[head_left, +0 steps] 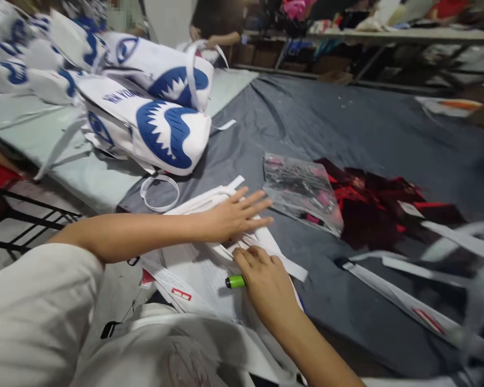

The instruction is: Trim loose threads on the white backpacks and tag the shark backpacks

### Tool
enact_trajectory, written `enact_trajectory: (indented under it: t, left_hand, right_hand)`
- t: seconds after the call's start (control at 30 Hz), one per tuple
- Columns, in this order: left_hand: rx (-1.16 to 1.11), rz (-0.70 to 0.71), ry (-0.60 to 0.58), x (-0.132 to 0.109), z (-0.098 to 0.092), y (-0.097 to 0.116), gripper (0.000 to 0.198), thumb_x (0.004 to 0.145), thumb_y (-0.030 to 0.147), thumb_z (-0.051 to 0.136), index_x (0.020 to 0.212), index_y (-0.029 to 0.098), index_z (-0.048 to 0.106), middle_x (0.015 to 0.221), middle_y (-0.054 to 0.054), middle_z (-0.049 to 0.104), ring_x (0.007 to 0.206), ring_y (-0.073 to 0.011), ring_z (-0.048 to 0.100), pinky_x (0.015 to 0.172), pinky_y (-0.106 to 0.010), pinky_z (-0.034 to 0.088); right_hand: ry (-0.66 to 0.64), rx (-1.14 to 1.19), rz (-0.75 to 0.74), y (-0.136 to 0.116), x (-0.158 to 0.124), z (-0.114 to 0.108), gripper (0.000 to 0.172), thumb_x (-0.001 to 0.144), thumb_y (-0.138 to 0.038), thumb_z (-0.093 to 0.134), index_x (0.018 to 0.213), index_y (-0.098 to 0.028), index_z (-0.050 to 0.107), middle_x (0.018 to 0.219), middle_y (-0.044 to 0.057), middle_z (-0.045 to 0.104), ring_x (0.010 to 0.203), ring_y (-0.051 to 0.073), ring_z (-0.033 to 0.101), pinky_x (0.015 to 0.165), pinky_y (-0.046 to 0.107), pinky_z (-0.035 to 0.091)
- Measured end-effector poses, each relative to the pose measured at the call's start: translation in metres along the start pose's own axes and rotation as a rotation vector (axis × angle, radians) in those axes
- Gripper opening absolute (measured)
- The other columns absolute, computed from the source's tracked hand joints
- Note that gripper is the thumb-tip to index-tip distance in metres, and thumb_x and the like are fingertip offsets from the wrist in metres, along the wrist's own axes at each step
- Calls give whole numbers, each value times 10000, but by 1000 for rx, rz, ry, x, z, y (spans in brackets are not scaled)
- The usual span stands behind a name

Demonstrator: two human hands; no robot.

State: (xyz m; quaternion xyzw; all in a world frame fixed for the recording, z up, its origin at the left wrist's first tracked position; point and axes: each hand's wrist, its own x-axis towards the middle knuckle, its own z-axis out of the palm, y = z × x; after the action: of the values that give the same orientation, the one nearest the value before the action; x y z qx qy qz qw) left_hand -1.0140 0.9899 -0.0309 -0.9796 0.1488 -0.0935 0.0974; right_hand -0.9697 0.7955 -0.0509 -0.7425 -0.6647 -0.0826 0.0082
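A white bag (215, 287) with perforated straps and a small red label lies in front of me, partly across my lap. My left hand (236, 215) rests flat on its upper part, fingers spread, with nothing held. Just below it, my right hand (266, 279) is closed, its fingertips bent down against the white fabric near the bag's opening. A short green stick-like tool (236, 281) with a black end pokes out from under this hand; the rest is hidden by the palm, so its kind is unclear.
White and blue bags (173, 134) with a toothed-mouth print lie ahead on the left. A clear plastic packet (302, 191) and dark red pieces (371, 199) are on the grey-covered table (367, 129). Blurred white straps (403, 301) lie right. Another person's arm (223, 39) shows behind.
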Motion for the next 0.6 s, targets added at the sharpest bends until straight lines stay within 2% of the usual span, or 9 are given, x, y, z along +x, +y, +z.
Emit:
enact_trajectory:
  t: [0.07,0.1,0.23,0.37,0.4,0.53,0.6]
  left_hand:
    - [-25,-89,-26,2,-2,0,845,807,315,717,1537,177,314,1640,-194,167,1518,-405,127,1189,-600,112]
    - [-32,-129,-59,4,-4,-1,870,800,338,730,1541,174,303,1642,-197,154,1514,-415,128,1183,-602,125]
    - [-30,-200,-216,11,-15,-2,832,827,355,715,1535,176,317,1636,-193,187,1456,-407,287,1138,-521,264]
    - [12,-288,-212,13,-21,-6,978,736,457,796,1532,181,301,1655,-192,77,1501,-435,118,1141,-553,225]
    - [22,-309,-218,14,-21,-7,1010,714,482,810,1532,186,297,1652,-195,81,1494,-444,124,1128,-555,239]
    - [30,-289,-289,17,-22,-13,975,728,495,801,1516,195,311,1588,-205,266,1302,-390,425,1013,-466,363]
    - [24,-263,-280,18,-20,-16,945,740,486,788,1506,188,322,1566,-198,301,1243,-366,460,996,-453,364]
  right_hand:
    - [-31,-26,2,1,0,-1,331,859,-12,554,1141,-172,622,1138,71,726,1016,237,576,694,345,359]
    - [-40,-37,3,1,0,-1,347,861,-13,549,1167,-162,619,1162,75,720,1033,236,570,695,345,358]
    - [-7,-46,19,2,-4,5,386,856,-8,528,1210,-131,618,1205,79,707,1092,240,545,716,347,363]
    - [6,-3,23,4,-6,8,394,862,-20,512,1231,-114,611,1229,100,691,1108,245,532,728,352,363]
    - [-3,12,23,5,-6,8,403,860,-19,510,1241,-110,605,1240,110,684,1118,247,528,734,351,364]
    - [-49,70,38,8,-5,9,450,843,-8,499,1277,-96,583,1275,130,661,1166,258,507,768,348,376]
    - [-65,87,50,8,-4,9,462,844,-13,489,1293,-84,572,1280,133,659,1172,266,503,777,353,385]
